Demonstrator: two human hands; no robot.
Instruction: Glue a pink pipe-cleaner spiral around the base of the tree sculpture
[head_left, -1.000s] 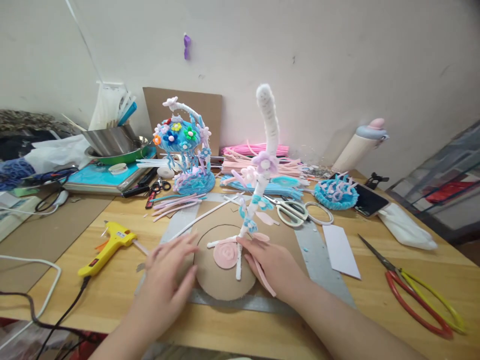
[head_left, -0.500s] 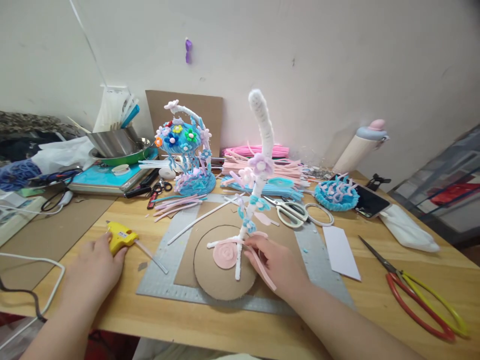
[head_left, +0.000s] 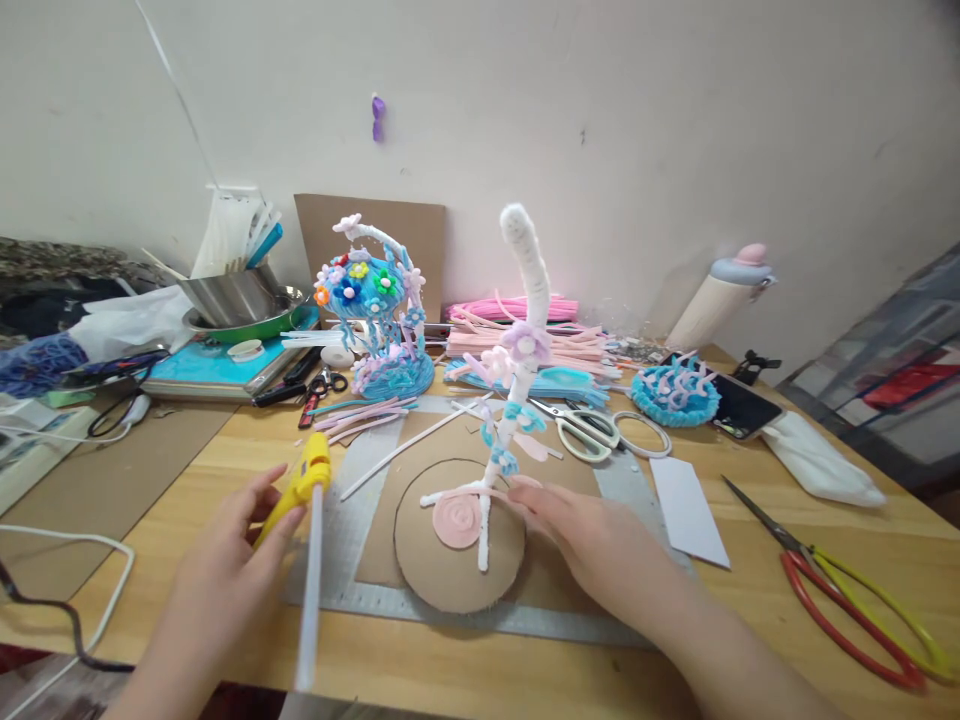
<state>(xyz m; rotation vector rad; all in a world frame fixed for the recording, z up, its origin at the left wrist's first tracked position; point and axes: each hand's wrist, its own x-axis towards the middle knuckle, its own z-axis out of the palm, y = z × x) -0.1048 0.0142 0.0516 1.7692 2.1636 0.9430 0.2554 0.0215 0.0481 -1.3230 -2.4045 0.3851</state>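
My left hand point(head_left: 244, 540) is closed around the handle of a yellow hot glue gun point(head_left: 304, 480), raised off the table, a long clear glue stick point(head_left: 313, 590) jutting from it towards me. Fingers of my right hand point(head_left: 574, 520) are closed on a pink pipe cleaner point(head_left: 504, 492) at the foot of the white fuzzy stem point(head_left: 525, 270). That stem carries lilac, pink and blue flowers and stands on leg-like branches over a round outline on cardboard point(head_left: 450, 585). Between the legs lies a pink coil point(head_left: 457, 518) of pipe cleaner.
A grey cutting mat point(head_left: 352, 570) lies under the cardboard. White-handled scissors point(head_left: 589, 437) and bundles of pipe cleaners point(head_left: 525, 345) are behind; large red-and-yellow scissors point(head_left: 832, 590) lie right. A finished flowered piece point(head_left: 367, 290) stands back left. A white cable point(head_left: 124, 560) runs at left.
My left hand has picked the glue gun up from the table and brought it right, turning it. My right hand stays by the stem's foot, its fingers straighter over the pink strip.
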